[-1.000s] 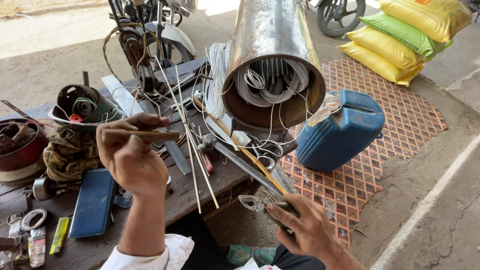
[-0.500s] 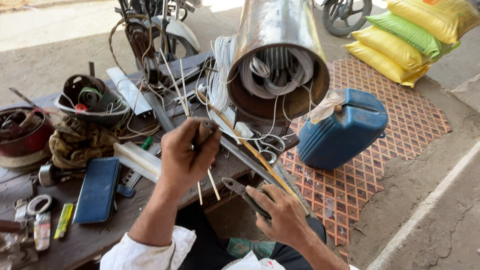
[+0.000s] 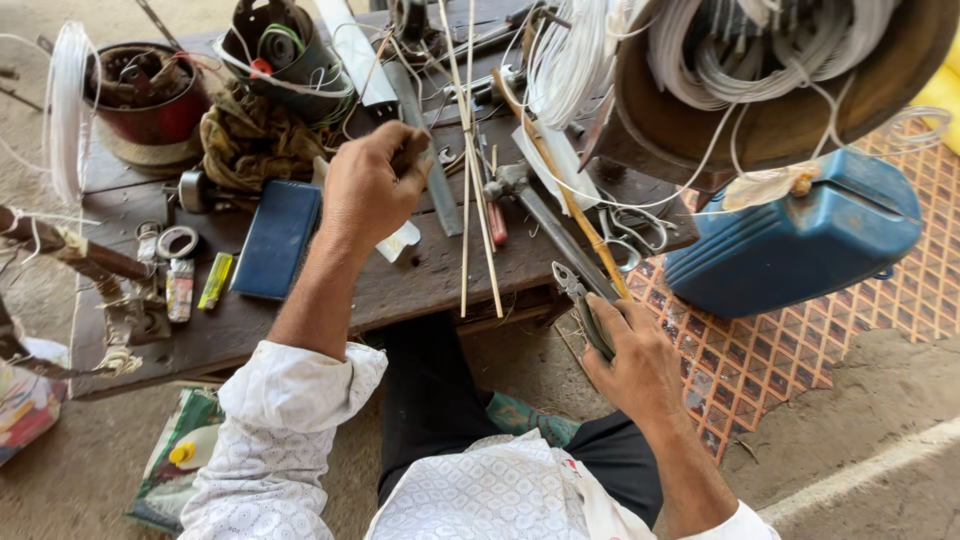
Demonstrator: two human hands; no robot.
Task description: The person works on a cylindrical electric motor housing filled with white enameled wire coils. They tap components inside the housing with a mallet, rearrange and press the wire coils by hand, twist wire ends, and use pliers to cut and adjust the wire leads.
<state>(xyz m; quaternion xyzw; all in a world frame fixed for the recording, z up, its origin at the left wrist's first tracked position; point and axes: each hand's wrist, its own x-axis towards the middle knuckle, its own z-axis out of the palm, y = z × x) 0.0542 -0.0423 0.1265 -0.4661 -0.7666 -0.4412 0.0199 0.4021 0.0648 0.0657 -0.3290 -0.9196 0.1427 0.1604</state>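
Two hands: both closed, well apart over a cluttered wooden surface.
Left hand: clamped on thin pale sticks that run from far to near across the surface.
Right hand: gripping pliers, nose pointing far, at the near right edge.
Phone: dark blue, flat, left of the left hand.
Blue case: right, on the patterned mat.
Motor stator: far right, white wire inside.

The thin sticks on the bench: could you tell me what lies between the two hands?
In the head view, thin pale sticks lie on the wooden bench between the left hand and the right hand, which holds pliers.
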